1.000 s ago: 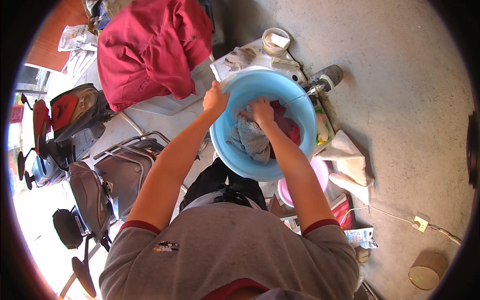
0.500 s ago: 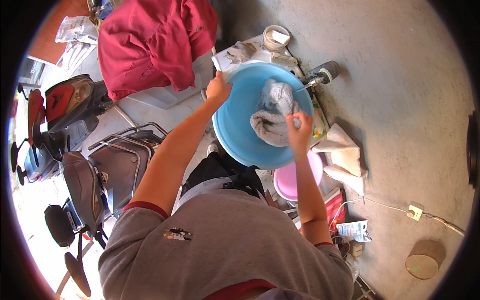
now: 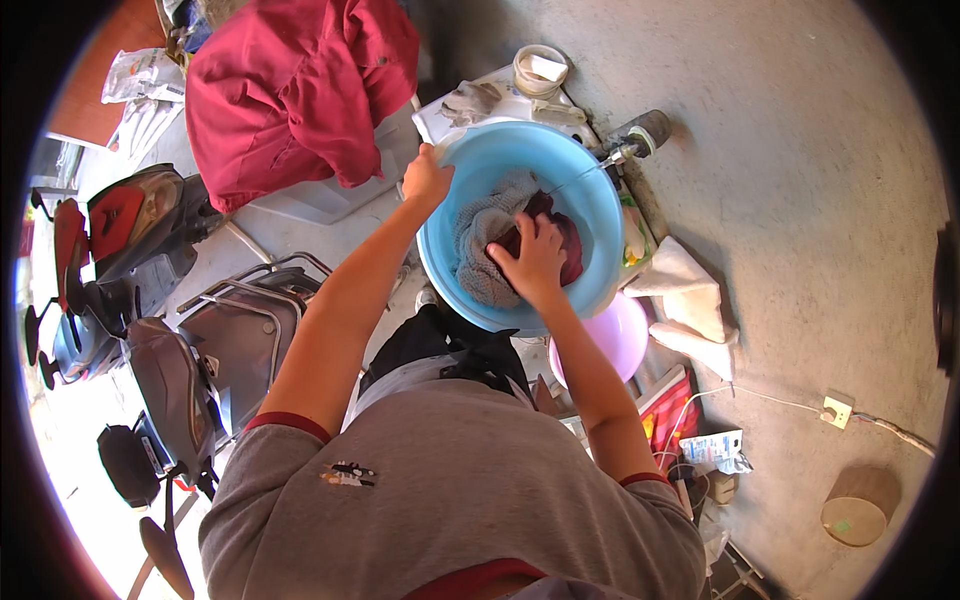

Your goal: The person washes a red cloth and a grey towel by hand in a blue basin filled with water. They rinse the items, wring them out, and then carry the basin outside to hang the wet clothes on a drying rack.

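Note:
A large light-blue basin [image 3: 590, 215] sits under a wall tap [image 3: 622, 152], and a thin stream of water runs from it into the basin. My left hand [image 3: 428, 180] is closed over the basin's far left rim. Inside lie a grey knit cloth [image 3: 485, 275] and, to its right, a dark red cloth [image 3: 570, 245]. My right hand [image 3: 537, 262] rests on the dark red cloth with thumb and fingers spread apart. Part of that cloth is hidden beneath the hand.
Behind the basin is a white surface [image 3: 435, 125] with a round tub [image 3: 540, 72] and a grey rag [image 3: 470, 102]. A pink basin [image 3: 610, 340] stands lower right. Red fabric [image 3: 290, 110] lies at upper left; parked scooters [image 3: 240, 340] are on the left.
My right hand has let go of the grey knit cloth and moved left and down into the basin. The grey cloth now lies further left, and the dark red cloth has come into view.

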{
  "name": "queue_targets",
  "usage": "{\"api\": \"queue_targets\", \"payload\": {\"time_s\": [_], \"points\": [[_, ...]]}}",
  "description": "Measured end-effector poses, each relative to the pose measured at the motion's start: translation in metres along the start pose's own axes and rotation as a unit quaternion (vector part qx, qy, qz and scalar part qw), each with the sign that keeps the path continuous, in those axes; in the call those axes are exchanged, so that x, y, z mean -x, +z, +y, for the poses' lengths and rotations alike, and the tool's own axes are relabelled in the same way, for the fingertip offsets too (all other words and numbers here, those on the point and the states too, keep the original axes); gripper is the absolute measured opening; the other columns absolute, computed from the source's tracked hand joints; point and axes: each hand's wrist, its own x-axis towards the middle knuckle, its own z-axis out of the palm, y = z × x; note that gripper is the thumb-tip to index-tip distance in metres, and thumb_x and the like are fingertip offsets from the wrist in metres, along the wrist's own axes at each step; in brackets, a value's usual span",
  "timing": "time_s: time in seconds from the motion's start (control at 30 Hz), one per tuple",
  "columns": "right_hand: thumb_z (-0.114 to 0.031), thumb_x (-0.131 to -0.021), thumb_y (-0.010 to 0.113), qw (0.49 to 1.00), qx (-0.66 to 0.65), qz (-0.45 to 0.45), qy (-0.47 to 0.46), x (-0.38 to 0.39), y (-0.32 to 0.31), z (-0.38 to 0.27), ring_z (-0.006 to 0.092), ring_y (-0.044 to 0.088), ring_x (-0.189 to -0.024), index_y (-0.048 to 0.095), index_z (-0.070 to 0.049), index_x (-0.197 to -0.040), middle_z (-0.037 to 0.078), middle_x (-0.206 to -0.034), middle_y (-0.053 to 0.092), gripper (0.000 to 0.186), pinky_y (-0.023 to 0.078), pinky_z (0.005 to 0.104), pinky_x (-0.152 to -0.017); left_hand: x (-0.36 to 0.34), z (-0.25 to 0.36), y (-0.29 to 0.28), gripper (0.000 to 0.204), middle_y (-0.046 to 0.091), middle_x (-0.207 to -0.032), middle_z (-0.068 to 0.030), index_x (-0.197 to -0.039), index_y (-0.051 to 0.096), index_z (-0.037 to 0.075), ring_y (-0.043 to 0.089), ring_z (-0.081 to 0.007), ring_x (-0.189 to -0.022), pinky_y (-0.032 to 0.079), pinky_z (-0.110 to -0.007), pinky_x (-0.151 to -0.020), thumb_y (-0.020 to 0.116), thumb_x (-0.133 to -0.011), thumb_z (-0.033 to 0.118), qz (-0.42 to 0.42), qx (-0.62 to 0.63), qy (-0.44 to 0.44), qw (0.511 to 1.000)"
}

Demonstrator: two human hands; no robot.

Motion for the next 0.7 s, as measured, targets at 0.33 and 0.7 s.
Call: {"api": "queue_targets", "payload": {"time_s": [0.33,0.7], "points": [[-0.041,-0.072,0.068,0.976,-0.106,-0.152,0.118,-0.059,0.065,0.041,0.0364,0.059,-0.097,0.055,-0.014,-0.116,0.018,-0.111,0.059,0.054,0.043,0.0487,-0.086,-0.001,0.000,0.002,0.041,0.064,-0.097,-0.0229,-0.105,0.047,0.005,0.060,-0.0409,-0.093,0.048,-0.048,-0.081,0.065,-0.075,0.025,-0.001,0.001,0.008,1.000],[-0.022,-0.078,0.066,0.911,-0.392,0.114,0.065,-0.036,-0.009,0.003,0.0280,0.059,-0.095,0.056,-0.004,-0.102,0.013,-0.099,0.062,0.031,0.044,0.0356,-0.083,0.003,-0.011,-0.001,0.043,0.063,-0.098,-0.0242,-0.105,0.046,0.005,0.060,-0.0418,-0.093,0.048,-0.049,-0.080,0.066,-0.075,0.028,-0.004,-0.002,0.048,0.999]]}}
